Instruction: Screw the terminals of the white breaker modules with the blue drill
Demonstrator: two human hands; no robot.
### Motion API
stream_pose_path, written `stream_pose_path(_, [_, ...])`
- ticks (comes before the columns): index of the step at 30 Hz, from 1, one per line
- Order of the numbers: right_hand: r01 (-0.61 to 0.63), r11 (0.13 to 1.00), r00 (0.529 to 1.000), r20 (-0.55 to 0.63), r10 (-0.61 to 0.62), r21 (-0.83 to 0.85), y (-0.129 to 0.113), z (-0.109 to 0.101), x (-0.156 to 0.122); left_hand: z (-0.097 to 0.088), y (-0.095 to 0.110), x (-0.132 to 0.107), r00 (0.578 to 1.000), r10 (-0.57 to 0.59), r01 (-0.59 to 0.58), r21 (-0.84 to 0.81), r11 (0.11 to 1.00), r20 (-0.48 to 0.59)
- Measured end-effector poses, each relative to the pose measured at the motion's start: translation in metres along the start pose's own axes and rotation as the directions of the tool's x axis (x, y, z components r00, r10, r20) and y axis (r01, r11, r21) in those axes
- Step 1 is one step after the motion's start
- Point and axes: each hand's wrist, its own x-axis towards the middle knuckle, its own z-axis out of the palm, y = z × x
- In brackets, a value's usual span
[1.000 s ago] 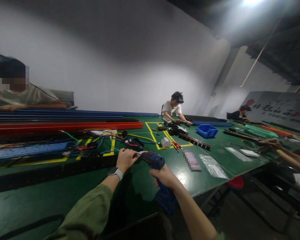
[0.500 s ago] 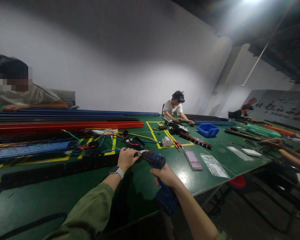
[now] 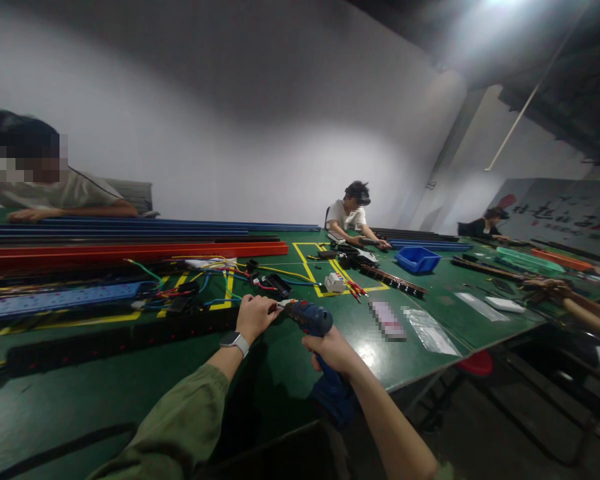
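My right hand (image 3: 334, 350) is wrapped around the handle of a blue cordless drill (image 3: 311, 316), which points left. The battery end of the drill hangs near the table's front edge. At the drill's tip, the fingers of my left hand (image 3: 255, 316) are pinched together at the end of a long black strip with small red marks (image 3: 130, 343). Whatever is between those fingers is too small to make out. A watch (image 3: 235, 342) sits on my left wrist.
Coloured wires and black parts (image 3: 279, 285) lie beyond my left hand. A white terminal block (image 3: 335, 283), a blue bin (image 3: 417, 259) and a plastic bag (image 3: 431, 331) are on the green table (image 3: 285, 373). Orange channel (image 3: 180, 251) lies further back. Several people work around the table.
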Motion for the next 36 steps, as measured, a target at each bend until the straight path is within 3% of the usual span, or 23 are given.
stream_pose_path(36, [0.047,0.998,0.999,0.019,-0.048,0.037,0.0040,0.0016,0.0015,-0.0072,0.0054,-0.0003,0.999,0.038,-0.040,0.058,0.997,0.028])
